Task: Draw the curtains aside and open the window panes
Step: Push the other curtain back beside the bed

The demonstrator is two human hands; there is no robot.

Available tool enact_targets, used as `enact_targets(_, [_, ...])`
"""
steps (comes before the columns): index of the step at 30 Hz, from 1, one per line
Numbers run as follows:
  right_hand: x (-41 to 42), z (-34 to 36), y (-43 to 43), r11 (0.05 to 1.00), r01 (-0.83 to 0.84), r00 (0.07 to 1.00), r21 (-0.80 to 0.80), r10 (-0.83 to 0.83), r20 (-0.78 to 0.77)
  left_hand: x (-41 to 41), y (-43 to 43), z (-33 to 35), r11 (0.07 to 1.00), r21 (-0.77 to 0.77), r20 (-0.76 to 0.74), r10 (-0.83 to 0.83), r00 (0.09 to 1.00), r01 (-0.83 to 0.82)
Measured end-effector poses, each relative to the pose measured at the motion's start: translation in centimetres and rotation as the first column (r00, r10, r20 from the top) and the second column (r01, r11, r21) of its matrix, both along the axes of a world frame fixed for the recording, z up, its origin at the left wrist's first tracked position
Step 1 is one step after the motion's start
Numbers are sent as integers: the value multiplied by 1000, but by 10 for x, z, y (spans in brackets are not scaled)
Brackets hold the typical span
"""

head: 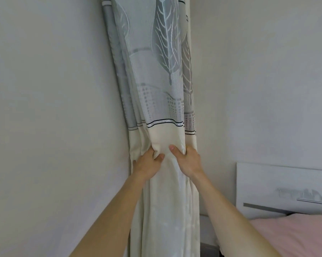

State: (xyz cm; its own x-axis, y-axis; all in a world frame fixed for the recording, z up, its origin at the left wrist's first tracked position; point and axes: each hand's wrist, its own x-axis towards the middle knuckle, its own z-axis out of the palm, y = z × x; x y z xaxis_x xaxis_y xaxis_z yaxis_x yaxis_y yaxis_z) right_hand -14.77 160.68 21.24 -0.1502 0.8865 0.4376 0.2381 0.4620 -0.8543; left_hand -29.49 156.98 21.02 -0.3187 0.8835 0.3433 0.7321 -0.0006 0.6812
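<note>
The cream and grey-green fabric curtain (pixel 162 71), woven with pale leaf shapes and crossed by thin dark stripes, hangs gathered into a narrow bunch of folds in the corner where two plain white walls meet. Both bare hands grip it on the cream band just below the stripes. The left hand (pixel 147 165) holds the curtain's left folds, its fingers (pixel 159 157) curled into the cloth. The right hand (pixel 188 161) clutches the folds just beside it, thumb on the front and the other fingers wrapped behind the fabric. The two hands are almost touching. To the right of the curtain and lower stands a white panel headboard (pixel 279 182), with a pink-sheeted bed (pixel 295 230) below it.
</note>
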Motion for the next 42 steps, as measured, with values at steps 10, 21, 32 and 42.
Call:
enact_targets(10, [3, -31, 45, 992, -100, 995, -81, 99, -9, -1, 29, -21, 999, -14, 70, 49, 996, -48])
enact_targets(21, [-7, -41, -56, 994, -104, 982, -34, 108, 157, -29, -96, -28, 988, -143, 1, 63, 998, -62])
enact_targets(32, [-23, -66, -274, 992, 120, 967, 22, -122, 224, -39, -301, -49, 960, -156, -184, 201, 962, -231])
enact_targets(42, [-17, -89, -458, 936, 147, 855, 321, -283, 435, -28, -487, -51, 964, -137, -366, 163, 916, -227])
